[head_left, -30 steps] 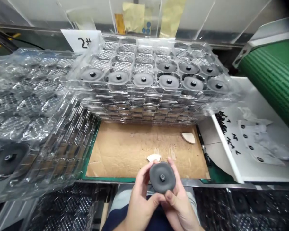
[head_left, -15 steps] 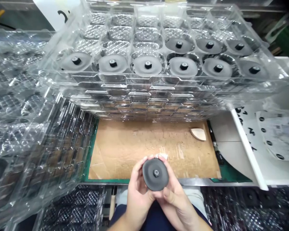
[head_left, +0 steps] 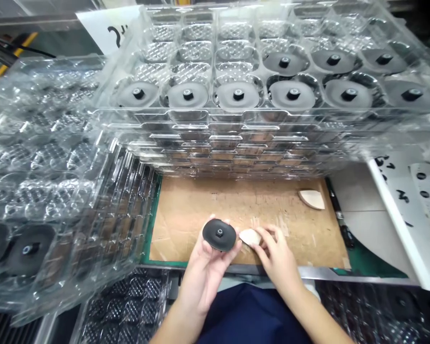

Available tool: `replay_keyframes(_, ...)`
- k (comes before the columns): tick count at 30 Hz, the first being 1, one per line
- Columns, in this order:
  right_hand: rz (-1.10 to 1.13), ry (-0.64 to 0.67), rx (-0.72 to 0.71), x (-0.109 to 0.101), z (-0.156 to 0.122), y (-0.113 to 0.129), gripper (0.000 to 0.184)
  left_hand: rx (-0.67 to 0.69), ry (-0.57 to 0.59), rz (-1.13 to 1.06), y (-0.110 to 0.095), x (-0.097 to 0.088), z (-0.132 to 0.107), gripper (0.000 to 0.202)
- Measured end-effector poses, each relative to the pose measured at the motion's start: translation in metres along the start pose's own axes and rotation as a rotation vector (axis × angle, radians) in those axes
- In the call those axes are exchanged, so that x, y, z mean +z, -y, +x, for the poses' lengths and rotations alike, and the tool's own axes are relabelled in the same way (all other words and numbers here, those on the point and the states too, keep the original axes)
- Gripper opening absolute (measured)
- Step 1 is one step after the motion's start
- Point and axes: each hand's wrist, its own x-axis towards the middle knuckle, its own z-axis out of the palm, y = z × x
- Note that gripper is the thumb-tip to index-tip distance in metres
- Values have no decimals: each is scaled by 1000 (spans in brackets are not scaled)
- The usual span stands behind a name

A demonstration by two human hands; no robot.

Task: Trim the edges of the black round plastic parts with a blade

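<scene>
My left hand [head_left: 208, 263] is closed round the rim of a black rounded disc [head_left: 215, 241], which has a raised stub with a light ring at its centre. The disc is tilted, with its stub side facing me. Just to its right, my right hand [head_left: 277, 258] pinches a flat, pale, pointed piece [head_left: 250, 237] between thumb and fingers. The tip of that piece comes close to my left fingertips; whether they touch I cannot tell. Both hands are over the near part of a cardboard sheet [head_left: 186, 205].
Behind the cardboard rises a stack of clear plastic trays [head_left: 236, 126], the top one holding several similar black discs [head_left: 238, 102]. More clear trays [head_left: 57, 167] stand at left. A second pale wedge [head_left: 312, 199], a black marker [head_left: 340, 215] and a white panel edge [head_left: 397, 224] are at right.
My right hand has left the disc and now pinches the pale pointed piece. My left hand alone holds the disc, moved slightly left and up. The view has shifted left.
</scene>
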Motion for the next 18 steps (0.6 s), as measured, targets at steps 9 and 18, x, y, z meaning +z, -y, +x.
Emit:
replay_keyframes(9,62,35,-219,-28,15,65,26,13,-12,57,1,8,-12,51)
replay_keyframes(18,14,264,-517,-60,-8,137,20,-75,107,222,11,17,-27,50)
